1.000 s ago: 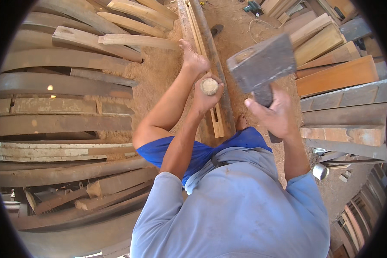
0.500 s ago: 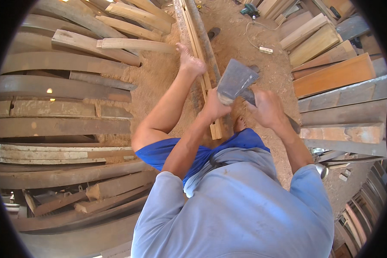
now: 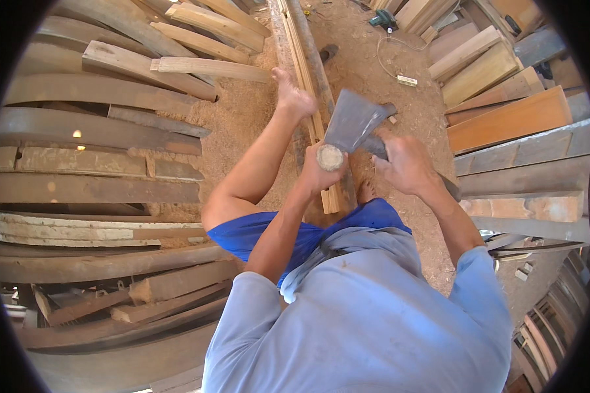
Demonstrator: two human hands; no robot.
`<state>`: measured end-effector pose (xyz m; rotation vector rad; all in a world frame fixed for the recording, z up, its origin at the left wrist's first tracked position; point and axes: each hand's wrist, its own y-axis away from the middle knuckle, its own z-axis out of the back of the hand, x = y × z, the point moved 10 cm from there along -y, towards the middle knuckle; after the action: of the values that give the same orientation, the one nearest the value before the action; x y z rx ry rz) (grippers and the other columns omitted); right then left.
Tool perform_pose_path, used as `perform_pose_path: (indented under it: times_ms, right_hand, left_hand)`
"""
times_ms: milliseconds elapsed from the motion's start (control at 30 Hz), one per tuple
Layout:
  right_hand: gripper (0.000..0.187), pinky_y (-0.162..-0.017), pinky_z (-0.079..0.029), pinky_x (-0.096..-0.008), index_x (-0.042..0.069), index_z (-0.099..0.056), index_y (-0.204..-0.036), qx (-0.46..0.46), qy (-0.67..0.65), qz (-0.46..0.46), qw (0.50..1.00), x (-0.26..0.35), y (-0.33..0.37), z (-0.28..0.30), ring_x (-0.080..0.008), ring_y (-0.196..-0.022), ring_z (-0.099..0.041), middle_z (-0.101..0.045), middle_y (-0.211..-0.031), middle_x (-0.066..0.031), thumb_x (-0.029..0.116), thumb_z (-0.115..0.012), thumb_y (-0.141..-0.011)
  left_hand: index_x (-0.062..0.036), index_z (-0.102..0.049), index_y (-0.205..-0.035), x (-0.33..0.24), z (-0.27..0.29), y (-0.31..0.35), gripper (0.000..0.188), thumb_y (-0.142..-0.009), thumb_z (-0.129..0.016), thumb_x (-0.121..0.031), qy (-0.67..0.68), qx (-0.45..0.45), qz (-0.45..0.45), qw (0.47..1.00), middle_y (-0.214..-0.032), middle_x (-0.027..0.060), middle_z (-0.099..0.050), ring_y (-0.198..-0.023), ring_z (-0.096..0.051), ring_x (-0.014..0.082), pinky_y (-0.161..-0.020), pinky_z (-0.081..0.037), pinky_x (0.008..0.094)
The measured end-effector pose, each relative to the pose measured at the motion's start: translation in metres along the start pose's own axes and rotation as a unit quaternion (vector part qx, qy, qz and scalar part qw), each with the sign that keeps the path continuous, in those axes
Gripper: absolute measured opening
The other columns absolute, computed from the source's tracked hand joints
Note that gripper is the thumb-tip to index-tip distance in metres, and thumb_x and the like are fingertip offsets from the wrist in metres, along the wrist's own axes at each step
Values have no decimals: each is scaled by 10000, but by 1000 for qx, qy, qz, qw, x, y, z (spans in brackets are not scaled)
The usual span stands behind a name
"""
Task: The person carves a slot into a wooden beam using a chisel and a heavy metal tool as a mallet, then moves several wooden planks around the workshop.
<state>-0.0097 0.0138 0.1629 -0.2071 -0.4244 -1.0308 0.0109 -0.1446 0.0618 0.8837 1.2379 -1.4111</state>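
My right hand (image 3: 410, 164) is closed round the dark handle of an axe (image 3: 353, 121), close to its head. The broad grey blade points up and to the left, and the handle's far end comes out below my right wrist. In my closed left hand (image 3: 316, 178) is a round pale object (image 3: 330, 157) with a rough, flat face turned upward. It sits at the lower left corner of the blade, seemingly touching its edge; its exact kind cannot be made out. Below my hands lies a long narrow wooden beam (image 3: 330, 200), running away between my legs.
Curved and straight timbers (image 3: 98, 191) are stacked along the left side. More boards (image 3: 510, 121) lie at the right. A green power tool (image 3: 383, 18) with a pale cord and a white power strip (image 3: 406, 80) rest on the sawdust-covered ground. My bare foot (image 3: 296, 101) is beside the beam.
My left hand has turned, so the round object's pale face now shows fully. The axe blade has shifted slightly left and tilted, still in my right hand.
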Motion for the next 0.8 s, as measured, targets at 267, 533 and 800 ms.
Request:
perform_pose_path:
  times_ms: [267, 533, 800]
  right_hand:
    - [261, -616, -497, -327, 30, -664, -993, -416, -375, 91, 823, 45, 25, 127, -114, -677, -600, -644, -740, 12, 207, -808, -866]
    - [288, -692, -526, -537, -14, -608, -961, 59, 23, 39, 997, 14, 2, -29, -444, -807, -681, -692, -855, -261, 205, -734, -821]
    - [407, -776, -543, -390, -57, -618, -1158, -128, -300, 37, 945, 38, 10, 41, -299, -826, -704, -712, -905, -210, 158, -733, -832]
  left_hand:
    - [-38, -613, -824, -10, 19, 13, 106, -845, -717, -42, -6, -8, 7, 1000, -776, 53, -633, -729, -592, 108, -673, -482, 287]
    - [-44, -662, -877, 18, 4, 25, 113, -817, -753, -72, -24, 20, -13, 999, -773, 66, -693, -701, -645, 128, -666, -520, 284]
    - [-42, -641, -836, 31, 22, -8, 78, -849, -714, -62, 50, -8, 50, 997, -730, 24, -636, -695, -588, 84, -647, -492, 270]
